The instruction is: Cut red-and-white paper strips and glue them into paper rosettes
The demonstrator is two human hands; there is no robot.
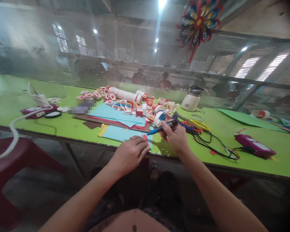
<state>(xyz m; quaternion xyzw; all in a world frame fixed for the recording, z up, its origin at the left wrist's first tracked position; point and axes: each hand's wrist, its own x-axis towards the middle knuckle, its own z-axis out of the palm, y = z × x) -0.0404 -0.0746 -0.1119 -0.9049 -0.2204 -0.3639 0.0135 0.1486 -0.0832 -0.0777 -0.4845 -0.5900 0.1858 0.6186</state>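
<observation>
My right hand (175, 135) is closed round a black and blue pen-shaped tool (162, 127), its tip pointing left over the table edge. A black cable (215, 145) trails off to the right of that hand. My left hand (130, 153) rests at the table's front edge with its fingers curled. Its fingertips pinch a small red paper piece (145, 138) on a light blue sheet (122, 132).
On the green table (232, 129) lie stacked blue and red paper sheets (116, 116), several red-and-white paper rings (145, 103), scissors (195, 124), a white jar (191, 99), and a pink case (255, 145). A mesh screen with a paper pinwheel (198, 21) stands behind. A red chair (16, 167) is at left.
</observation>
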